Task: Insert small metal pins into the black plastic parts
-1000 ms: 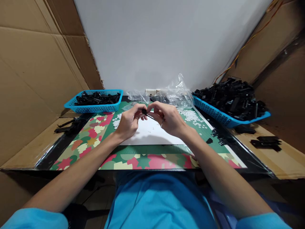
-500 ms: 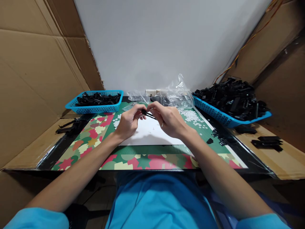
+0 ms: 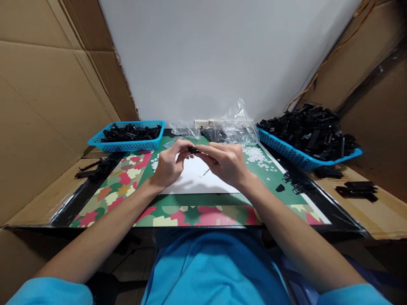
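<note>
My left hand (image 3: 171,166) is closed on a small black plastic part (image 3: 192,150), pinching it between thumb and fingers above a white sheet (image 3: 187,182). My right hand (image 3: 228,163) meets the part from the other side, its fingertips touching it. A thin metal tool (image 3: 208,170) sticks out below the right fingers, pointing down and to the left; its exact kind is too small to make out. One or two tiny pieces lie on the sheet beneath. The part's far side is hidden by my fingers.
Blue baskets of black plastic parts stand at left (image 3: 127,146) and right (image 3: 308,163). Small white discs (image 3: 256,156) are scattered on the green mat (image 3: 197,200). Clear plastic bags (image 3: 238,129) lie by the wall. Loose black parts (image 3: 358,191) rest at the right edge.
The black part has turned in my hands, so its long prongs no longer show. My right fingers have stretched leftward over it, and the metal tool now shows beneath them.
</note>
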Action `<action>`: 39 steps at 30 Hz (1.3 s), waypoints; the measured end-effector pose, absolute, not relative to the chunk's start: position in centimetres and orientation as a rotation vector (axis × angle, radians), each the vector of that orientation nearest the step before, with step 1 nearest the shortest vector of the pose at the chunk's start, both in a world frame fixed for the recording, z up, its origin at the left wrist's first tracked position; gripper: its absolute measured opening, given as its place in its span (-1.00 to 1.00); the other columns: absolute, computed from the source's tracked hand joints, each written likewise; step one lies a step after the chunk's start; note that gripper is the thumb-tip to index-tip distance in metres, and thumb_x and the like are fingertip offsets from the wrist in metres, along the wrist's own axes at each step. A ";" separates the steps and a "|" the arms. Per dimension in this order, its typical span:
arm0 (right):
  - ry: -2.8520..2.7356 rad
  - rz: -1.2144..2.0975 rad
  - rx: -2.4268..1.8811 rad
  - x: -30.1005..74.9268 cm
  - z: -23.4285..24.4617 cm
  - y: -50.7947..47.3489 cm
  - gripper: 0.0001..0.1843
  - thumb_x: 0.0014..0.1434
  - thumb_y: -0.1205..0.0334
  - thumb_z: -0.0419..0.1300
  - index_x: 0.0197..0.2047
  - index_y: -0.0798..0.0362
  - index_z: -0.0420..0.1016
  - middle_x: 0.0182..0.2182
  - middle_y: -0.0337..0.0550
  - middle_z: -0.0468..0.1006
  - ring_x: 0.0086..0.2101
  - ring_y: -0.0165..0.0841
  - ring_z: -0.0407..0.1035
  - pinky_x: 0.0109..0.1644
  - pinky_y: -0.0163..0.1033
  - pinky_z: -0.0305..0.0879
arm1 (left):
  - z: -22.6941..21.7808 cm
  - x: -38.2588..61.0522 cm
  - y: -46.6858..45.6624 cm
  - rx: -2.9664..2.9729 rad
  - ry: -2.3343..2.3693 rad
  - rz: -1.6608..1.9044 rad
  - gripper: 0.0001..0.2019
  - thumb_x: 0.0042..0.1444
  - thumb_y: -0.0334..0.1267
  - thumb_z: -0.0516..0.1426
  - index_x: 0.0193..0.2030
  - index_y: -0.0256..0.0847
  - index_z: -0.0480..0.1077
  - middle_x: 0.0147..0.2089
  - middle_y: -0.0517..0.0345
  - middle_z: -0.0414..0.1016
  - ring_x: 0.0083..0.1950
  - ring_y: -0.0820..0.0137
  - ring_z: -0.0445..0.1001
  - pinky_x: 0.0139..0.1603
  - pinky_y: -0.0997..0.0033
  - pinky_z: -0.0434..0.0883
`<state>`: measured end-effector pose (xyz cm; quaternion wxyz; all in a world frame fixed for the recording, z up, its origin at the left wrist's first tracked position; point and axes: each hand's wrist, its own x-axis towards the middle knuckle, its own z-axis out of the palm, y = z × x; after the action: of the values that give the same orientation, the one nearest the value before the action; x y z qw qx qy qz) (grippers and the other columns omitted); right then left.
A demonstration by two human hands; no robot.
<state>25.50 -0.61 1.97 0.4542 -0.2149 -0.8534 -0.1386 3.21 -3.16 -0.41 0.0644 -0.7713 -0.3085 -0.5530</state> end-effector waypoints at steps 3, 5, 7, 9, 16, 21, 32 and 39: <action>-2.079 -0.370 -0.512 25.4 2.0 -0.7 -0.71 0.57 0.10 0.15 0.03 -0.09 0.73 -0.52 -0.30 0.50 -0.53 -0.47 0.25 -0.41 -0.25 0.01 | -0.5 3.2 -3.2 -2.336 -0.924 -1.678 -0.72 0.41 -0.52 0.09 0.13 -0.16 0.46 -0.05 0.11 0.61 -0.15 0.46 0.67 -0.09 0.48 0.68; -2.060 -0.412 -0.495 25.3 1.9 -0.8 -0.72 0.57 0.14 0.14 0.03 -0.09 0.72 -0.54 -0.32 0.46 -0.54 -0.47 0.22 -0.42 -0.25 -0.01 | -0.6 3.2 -3.1 -2.343 -0.922 -1.693 -0.71 0.41 -0.52 0.09 0.14 -0.14 0.46 -0.05 0.11 0.61 -0.16 0.47 0.66 -0.11 0.50 0.67; -2.042 -0.460 -0.472 25.2 1.7 -0.7 -0.73 0.56 0.18 0.14 0.02 -0.08 0.71 -0.54 -0.34 0.44 -0.56 -0.48 0.19 -0.43 -0.25 -0.02 | -0.6 3.3 -3.1 -2.352 -0.922 -1.704 -0.71 0.42 -0.52 0.09 0.15 -0.14 0.47 -0.06 0.12 0.61 -0.18 0.48 0.66 -0.14 0.50 0.66; -2.033 -0.500 -0.455 25.2 1.5 -0.7 -0.75 0.55 0.21 0.14 0.01 -0.06 0.69 -0.54 -0.35 0.43 -0.56 -0.49 0.19 -0.43 -0.24 -0.02 | -0.6 3.3 -3.1 -2.360 -0.915 -1.711 -0.72 0.44 -0.50 0.08 0.15 -0.13 0.47 -0.08 0.12 0.61 -0.20 0.48 0.66 -0.16 0.50 0.66; -2.072 -0.507 -0.482 25.0 1.2 -1.0 -0.73 0.55 0.22 0.12 -0.14 -0.02 0.64 -0.51 -0.31 0.49 -0.52 -0.46 0.22 -0.40 -0.23 0.03 | -0.5 3.3 -3.1 -2.391 -0.912 -1.730 -0.77 0.45 -0.47 0.09 0.12 -0.15 0.46 -0.10 0.12 0.61 -0.24 0.49 0.63 -0.18 0.48 0.64; -2.166 -0.448 -0.529 25.2 1.6 -1.3 -0.70 0.54 0.24 0.06 -0.07 -0.07 0.65 -0.47 -0.27 0.57 -0.51 -0.41 0.25 -0.37 -0.21 0.10 | -0.3 3.4 -3.3 -2.418 -0.918 -1.760 -0.80 0.45 -0.44 0.10 0.10 -0.16 0.46 -0.11 0.11 0.61 -0.24 0.47 0.64 -0.20 0.46 0.65; -2.093 -0.131 -0.533 24.6 1.5 -1.2 -0.70 0.51 0.19 0.13 0.09 -0.04 0.70 -0.42 -0.22 0.64 -0.48 -0.41 0.37 -0.32 -0.24 0.22 | -0.8 3.5 -2.8 -2.335 -0.989 -1.748 -0.83 0.48 -0.37 0.09 0.11 -0.16 0.44 -0.12 0.10 0.63 -0.26 0.46 0.65 -0.22 0.46 0.64; -1.875 0.267 -0.571 24.6 3.5 -2.4 -0.68 0.41 -0.07 0.30 0.03 -0.01 0.53 -0.55 -0.39 0.26 -0.54 -0.41 0.11 -0.40 -0.23 0.13 | -0.5 3.5 -2.9 -2.239 -0.977 -1.860 -0.86 0.53 -0.26 0.11 0.13 -0.15 0.43 -0.18 0.14 0.65 -0.25 0.46 0.67 -0.20 0.43 0.64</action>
<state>24.59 -2.43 3.53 0.5496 -0.2410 -0.7919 0.1128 3.48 -2.91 -0.46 0.0354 -0.7287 -0.3181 -0.6054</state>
